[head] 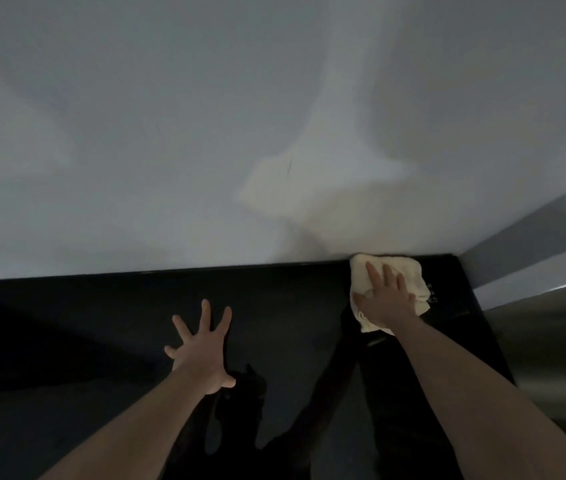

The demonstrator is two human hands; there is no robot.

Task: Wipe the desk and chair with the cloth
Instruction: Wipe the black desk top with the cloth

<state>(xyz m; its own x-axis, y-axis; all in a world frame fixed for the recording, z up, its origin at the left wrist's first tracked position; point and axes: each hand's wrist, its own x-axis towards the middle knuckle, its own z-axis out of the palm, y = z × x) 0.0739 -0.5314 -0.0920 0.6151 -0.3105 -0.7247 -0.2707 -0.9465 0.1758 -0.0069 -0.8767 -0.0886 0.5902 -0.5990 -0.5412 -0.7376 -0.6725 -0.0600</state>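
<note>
Head view. The right hand [387,299] lies flat, palm down, on a crumpled cream-coloured cloth [409,270], its fingers [373,273] slightly apart and extended over the fabric rather than closed around it. The cloth rests on the glossy black tabletop [101,323] at the far right corner, touching the pale grey wall [205,116] behind. The left hand [202,355] is pressed on the bare tabletop, well apart from the cloth, fingers spread wide and holding nothing. Dark reflections of both forearms show in the surface. A grey panel [534,237] borders the tabletop's right edge.
</note>
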